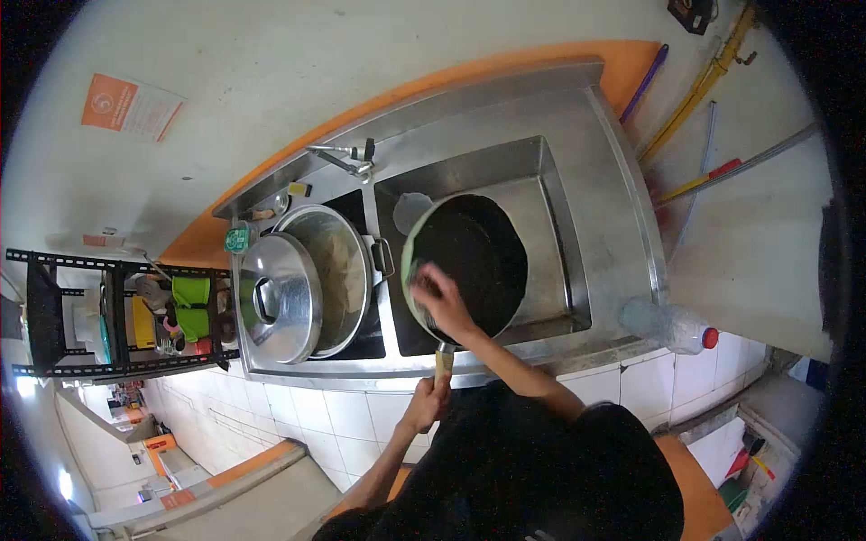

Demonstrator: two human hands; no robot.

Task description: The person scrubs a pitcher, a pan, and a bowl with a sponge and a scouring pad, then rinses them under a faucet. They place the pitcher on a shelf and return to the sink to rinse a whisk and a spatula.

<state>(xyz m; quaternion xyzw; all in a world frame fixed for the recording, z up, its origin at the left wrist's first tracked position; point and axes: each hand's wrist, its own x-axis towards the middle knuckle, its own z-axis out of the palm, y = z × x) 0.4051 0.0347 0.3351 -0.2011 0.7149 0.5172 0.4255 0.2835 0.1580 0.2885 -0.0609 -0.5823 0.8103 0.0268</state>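
Observation:
A large dark frying pan (487,243) with a pale green outer side is held over the right sink basin. My left hand (426,403) is closed round its light wooden handle (444,362), near the counter's front edge. Inside the pan, my right hand (442,302) presses against the left inner side with curled fingers. Something dark shows at those fingers, too blurred to name. Behind the pan's left rim a translucent round container (411,212) is partly hidden in the basin.
A big metal pot (338,243) with its lid (280,298) leaning on it occupies the left basin. The faucet (347,160) is at the back. A plastic bottle (672,326) with a red cap lies at the right front edge. Shelving (117,316) stands left.

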